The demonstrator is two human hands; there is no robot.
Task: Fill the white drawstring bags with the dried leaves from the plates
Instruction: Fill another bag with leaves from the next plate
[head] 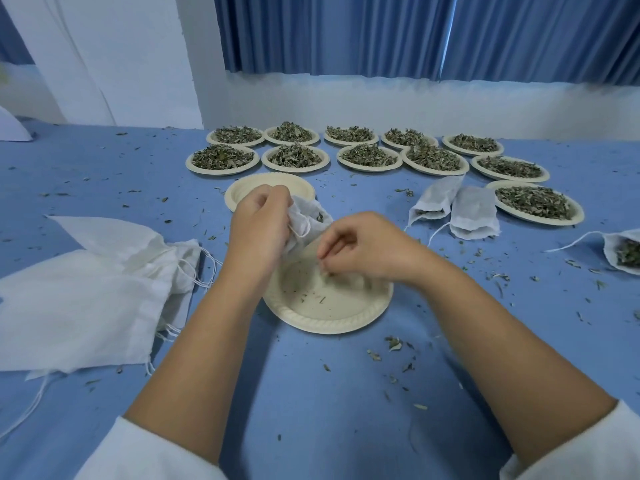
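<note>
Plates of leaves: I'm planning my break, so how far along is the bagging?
Done: three filled bags lie at right, and the plate behind is empty. In hand: the left hand grips a bag while the right hand pinches the last leaves off the near plate. Left: eleven full plates, with empty bags stacked at left.

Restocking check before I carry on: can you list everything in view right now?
Plates of dried leaves: eleven, cream, far rows
Emptied plates: two, cream, one front centre, one behind it
Filled bags: three, white, right side
Empty bags: pile, white, left; count unclear
Open bag: one, white, centre
Leaf bits: many, green, scattered on blue cloth
Curtain: blue, behind
Left hand: grips the open bag
Right hand: fingers curled over front plate
</note>
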